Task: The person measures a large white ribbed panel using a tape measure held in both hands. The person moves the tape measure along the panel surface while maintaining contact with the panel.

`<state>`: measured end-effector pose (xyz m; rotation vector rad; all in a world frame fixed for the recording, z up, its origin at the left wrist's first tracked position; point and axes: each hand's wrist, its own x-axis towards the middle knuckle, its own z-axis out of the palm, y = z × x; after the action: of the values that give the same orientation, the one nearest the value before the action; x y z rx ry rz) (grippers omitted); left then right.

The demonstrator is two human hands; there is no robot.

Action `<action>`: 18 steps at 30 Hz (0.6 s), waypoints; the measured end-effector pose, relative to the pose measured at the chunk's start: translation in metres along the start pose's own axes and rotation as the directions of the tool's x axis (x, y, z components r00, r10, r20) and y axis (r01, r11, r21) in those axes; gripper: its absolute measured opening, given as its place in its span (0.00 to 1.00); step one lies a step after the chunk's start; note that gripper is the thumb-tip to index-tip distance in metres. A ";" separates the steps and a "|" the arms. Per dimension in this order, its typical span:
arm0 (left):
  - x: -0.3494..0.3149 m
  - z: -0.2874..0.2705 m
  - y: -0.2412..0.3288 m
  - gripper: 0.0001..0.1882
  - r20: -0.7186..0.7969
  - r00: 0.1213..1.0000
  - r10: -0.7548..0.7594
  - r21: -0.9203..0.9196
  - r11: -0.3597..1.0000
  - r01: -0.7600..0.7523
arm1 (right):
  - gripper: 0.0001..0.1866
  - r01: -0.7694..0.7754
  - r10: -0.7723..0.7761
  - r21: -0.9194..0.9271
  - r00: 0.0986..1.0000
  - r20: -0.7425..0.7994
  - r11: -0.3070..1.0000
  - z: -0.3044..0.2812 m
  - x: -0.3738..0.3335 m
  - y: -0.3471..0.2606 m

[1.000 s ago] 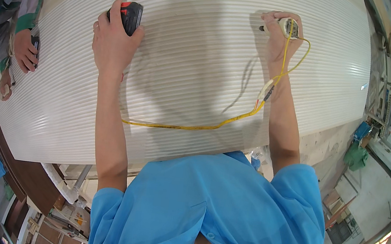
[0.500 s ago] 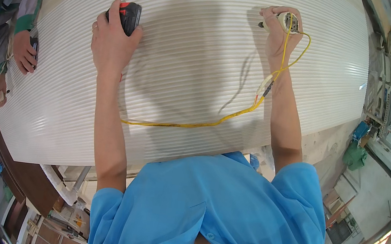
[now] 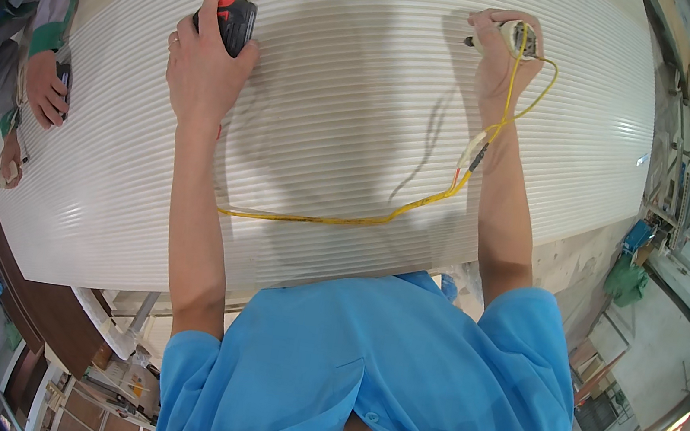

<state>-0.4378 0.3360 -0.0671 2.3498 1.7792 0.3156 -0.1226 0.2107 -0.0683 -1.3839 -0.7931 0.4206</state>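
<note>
Left hand (image 3: 201, 66) closed around black-and-red tool (image 3: 233, 22), pressed on ribbed white panel (image 3: 339, 128) at 11 o'clock. Right hand (image 3: 498, 57) gripping small pale device (image 3: 508, 35) at 1 o'clock. Yellow cord (image 3: 345, 218) trailing from device across panel toward 6 o'clock. Another person's hand (image 3: 45, 87) at 9 o'clock edge.

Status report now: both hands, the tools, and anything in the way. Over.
Left hand gripping black-and-red tool on ribbed white panel. Right hand holding small white device, yellow cord trailing across panel. Another person's hand at left edge.
</note>
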 end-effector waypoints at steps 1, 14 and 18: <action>0.001 0.000 0.000 0.41 0.003 1.000 -0.001 -0.005 1.000 0.001 | 0.09 -0.044 0.044 0.003 0.999 -0.005 0.999 0.003 -0.001 0.001; 0.004 -0.003 0.001 0.41 0.017 1.000 -0.004 0.000 1.000 0.004 | 0.10 -0.058 0.060 0.052 0.998 -0.030 0.997 0.012 0.006 0.001; 0.005 -0.003 0.001 0.41 0.004 1.000 0.001 -0.007 1.000 -0.001 | 0.10 -0.005 0.005 -0.015 0.999 -0.034 1.000 0.010 0.007 -0.001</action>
<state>-0.4359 0.3406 -0.0639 2.3444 1.7726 0.3166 -0.1254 0.2223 -0.0663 -1.4041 -0.7672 0.3948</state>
